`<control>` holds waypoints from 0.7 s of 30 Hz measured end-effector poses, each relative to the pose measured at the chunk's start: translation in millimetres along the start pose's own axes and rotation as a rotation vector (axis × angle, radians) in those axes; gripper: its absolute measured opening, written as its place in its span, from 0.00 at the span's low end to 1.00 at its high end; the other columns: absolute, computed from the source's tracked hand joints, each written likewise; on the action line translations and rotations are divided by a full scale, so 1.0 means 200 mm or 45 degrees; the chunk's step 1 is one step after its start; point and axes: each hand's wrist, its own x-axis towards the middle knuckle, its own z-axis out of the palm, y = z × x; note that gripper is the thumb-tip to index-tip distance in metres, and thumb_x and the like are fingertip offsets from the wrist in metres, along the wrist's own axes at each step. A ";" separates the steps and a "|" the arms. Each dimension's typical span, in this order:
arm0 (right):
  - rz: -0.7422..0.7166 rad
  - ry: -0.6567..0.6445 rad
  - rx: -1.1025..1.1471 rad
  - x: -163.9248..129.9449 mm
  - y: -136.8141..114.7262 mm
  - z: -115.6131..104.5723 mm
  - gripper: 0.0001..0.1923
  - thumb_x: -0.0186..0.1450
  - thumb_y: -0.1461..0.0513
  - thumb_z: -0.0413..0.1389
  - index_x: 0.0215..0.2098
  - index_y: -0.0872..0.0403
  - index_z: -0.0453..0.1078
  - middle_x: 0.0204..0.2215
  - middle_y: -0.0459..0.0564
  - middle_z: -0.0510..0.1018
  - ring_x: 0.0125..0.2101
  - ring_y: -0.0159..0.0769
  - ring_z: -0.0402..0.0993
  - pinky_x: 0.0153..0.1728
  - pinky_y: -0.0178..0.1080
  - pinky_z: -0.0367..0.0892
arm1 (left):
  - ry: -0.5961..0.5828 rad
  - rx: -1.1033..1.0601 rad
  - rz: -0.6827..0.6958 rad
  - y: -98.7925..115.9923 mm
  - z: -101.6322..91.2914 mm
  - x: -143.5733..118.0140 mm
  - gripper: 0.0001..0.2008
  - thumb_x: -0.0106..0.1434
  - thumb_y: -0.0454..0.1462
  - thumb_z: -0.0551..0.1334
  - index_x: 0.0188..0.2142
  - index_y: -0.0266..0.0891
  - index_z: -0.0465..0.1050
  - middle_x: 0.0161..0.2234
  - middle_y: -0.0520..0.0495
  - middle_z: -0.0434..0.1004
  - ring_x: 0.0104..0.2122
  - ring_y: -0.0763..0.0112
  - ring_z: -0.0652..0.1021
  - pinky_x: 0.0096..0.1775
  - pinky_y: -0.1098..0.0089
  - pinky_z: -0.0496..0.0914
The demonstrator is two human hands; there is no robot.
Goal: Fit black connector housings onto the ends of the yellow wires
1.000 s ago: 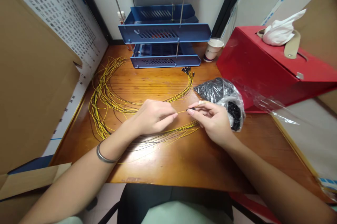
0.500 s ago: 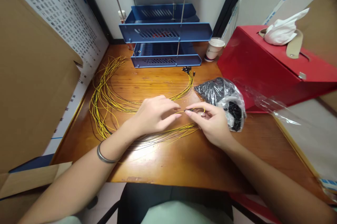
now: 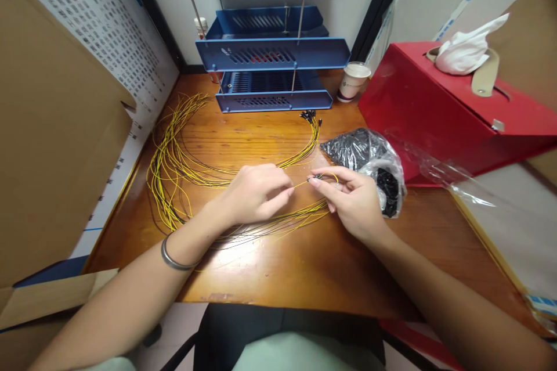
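My left hand pinches a thin yellow wire between thumb and forefinger. The wire runs taut to my right hand, whose thumb and forefinger are closed on a small black connector. A short yellow loop curls above the right palm. Beneath and behind both hands lies a looped bundle of yellow and black wires; several of its ends carry black connectors near the tray stack. A clear plastic bag of small black parts rests just beyond my right hand.
A blue tiered letter tray stands at the back of the wooden table. Beside it is a paper cup. A red box with tissues bounds the right side, and cardboard rises at the left.
My left hand has closed its fingertips onto the yellow wire and shifted slightly left, away from the right hand. The right hand has raised the connector a little.
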 end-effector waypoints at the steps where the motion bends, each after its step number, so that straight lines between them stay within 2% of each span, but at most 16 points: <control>1: 0.004 0.024 0.040 0.00 0.00 0.00 0.15 0.56 0.55 0.67 0.37 0.57 0.79 0.23 0.46 0.77 0.13 0.22 0.58 0.14 0.31 0.51 | -0.006 -0.002 -0.008 0.00 0.00 0.00 0.12 0.69 0.36 0.56 0.33 0.35 0.77 0.27 0.48 0.76 0.27 0.72 0.73 0.32 0.71 0.65; 4: 0.026 0.078 0.143 0.01 0.00 0.00 0.19 0.53 0.55 0.70 0.39 0.56 0.77 0.30 0.50 0.81 0.16 0.22 0.61 0.13 0.30 0.54 | -0.022 0.008 -0.037 0.00 -0.01 0.00 0.11 0.67 0.36 0.57 0.31 0.36 0.76 0.25 0.49 0.75 0.26 0.72 0.72 0.31 0.71 0.65; 8: 0.003 0.069 0.165 0.01 0.01 0.01 0.18 0.52 0.54 0.71 0.34 0.56 0.75 0.31 0.51 0.82 0.19 0.25 0.66 0.13 0.30 0.56 | 0.001 0.045 -0.055 0.01 0.01 -0.01 0.11 0.68 0.39 0.58 0.34 0.37 0.77 0.28 0.47 0.79 0.28 0.71 0.75 0.32 0.70 0.66; 12: -0.023 -0.019 0.090 -0.01 0.02 0.02 0.16 0.55 0.55 0.70 0.35 0.57 0.77 0.29 0.49 0.81 0.16 0.23 0.62 0.14 0.31 0.55 | 0.088 -0.024 -0.047 0.02 0.04 0.00 0.12 0.71 0.40 0.58 0.39 0.36 0.77 0.34 0.45 0.83 0.31 0.70 0.78 0.36 0.70 0.69; 15: -0.010 -0.076 0.078 -0.02 0.03 0.02 0.16 0.56 0.55 0.69 0.36 0.57 0.78 0.27 0.47 0.79 0.15 0.23 0.61 0.14 0.31 0.55 | 0.103 -0.062 -0.005 0.02 0.05 0.00 0.11 0.71 0.36 0.56 0.37 0.35 0.77 0.33 0.45 0.82 0.31 0.70 0.78 0.36 0.70 0.70; 21: 0.008 -0.060 0.116 0.00 0.00 0.02 0.16 0.55 0.55 0.69 0.35 0.57 0.78 0.26 0.47 0.79 0.15 0.22 0.60 0.13 0.31 0.53 | 0.076 -0.089 -0.020 0.03 0.05 0.00 0.12 0.70 0.36 0.56 0.35 0.35 0.76 0.31 0.46 0.81 0.29 0.72 0.76 0.34 0.71 0.68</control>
